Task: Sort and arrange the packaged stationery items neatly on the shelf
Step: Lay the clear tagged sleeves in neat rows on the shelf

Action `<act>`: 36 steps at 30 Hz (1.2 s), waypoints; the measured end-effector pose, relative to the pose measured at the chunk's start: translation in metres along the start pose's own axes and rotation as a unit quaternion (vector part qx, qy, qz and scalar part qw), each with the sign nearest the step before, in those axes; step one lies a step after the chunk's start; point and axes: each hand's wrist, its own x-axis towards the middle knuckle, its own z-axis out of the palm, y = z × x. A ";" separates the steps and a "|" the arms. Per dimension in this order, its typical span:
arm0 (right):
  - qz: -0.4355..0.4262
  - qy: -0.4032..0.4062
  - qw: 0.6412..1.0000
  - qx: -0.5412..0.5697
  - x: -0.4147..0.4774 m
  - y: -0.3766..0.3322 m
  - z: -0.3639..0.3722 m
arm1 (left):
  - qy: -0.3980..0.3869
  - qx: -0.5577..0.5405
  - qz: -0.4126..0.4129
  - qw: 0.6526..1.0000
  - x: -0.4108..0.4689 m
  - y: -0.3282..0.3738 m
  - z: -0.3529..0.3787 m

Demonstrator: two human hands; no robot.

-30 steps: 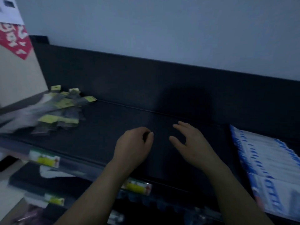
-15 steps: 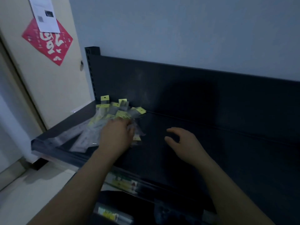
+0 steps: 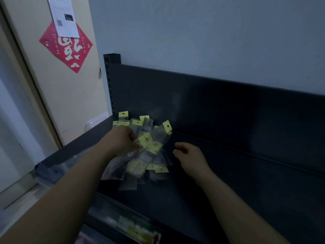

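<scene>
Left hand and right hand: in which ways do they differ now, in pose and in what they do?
1. The left hand grips some of the packets; the right hand holds nothing.
2. The left hand lies over the heap of packets; the right hand is beside the heap, over a bare part of the shelf.
3. The left hand's fingers curl into the packets; the right hand's fingers are loosely curled.
Both are bare and reach over the same dark shelf.
</scene>
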 end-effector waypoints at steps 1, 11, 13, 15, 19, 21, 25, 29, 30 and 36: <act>0.005 0.002 1.000 0.011 0.002 -0.002 0.002 | -0.003 -0.018 -0.004 1.000 0.000 -0.004 -0.001; 0.102 0.019 0.963 -0.248 0.008 -0.028 0.020 | -0.042 -0.518 -0.076 0.851 -0.006 -0.026 -0.003; 0.112 0.019 0.968 -0.224 0.006 -0.028 0.017 | -0.049 -0.539 -0.081 0.837 -0.010 -0.021 0.001; 0.125 0.013 0.969 -0.215 0.006 -0.028 0.011 | -0.057 -0.539 -0.084 0.836 -0.012 -0.018 0.007; 0.153 0.001 0.959 -0.238 0.011 -0.025 0.003 | -0.076 -0.508 -0.052 0.856 -0.011 -0.023 0.017; 0.159 -0.001 0.957 -0.242 0.013 -0.022 0.003 | -0.077 -0.506 -0.040 0.858 -0.011 -0.027 0.019; 0.178 -0.001 0.950 -0.256 0.014 -0.021 -0.001 | -0.063 -0.511 -0.034 0.857 -0.017 -0.029 0.019; 0.163 0.040 0.980 -0.107 0.009 -0.026 -0.009 | -0.066 -0.529 -0.032 0.846 -0.018 -0.031 0.016; 0.147 0.050 0.986 -0.054 0.007 -0.028 -0.010 | -0.063 -0.530 -0.034 0.845 -0.018 -0.031 0.016; 0.093 0.014 0.971 0.221 0.007 -0.059 0.018 | -0.062 -0.544 -0.020 0.837 -0.022 -0.026 0.013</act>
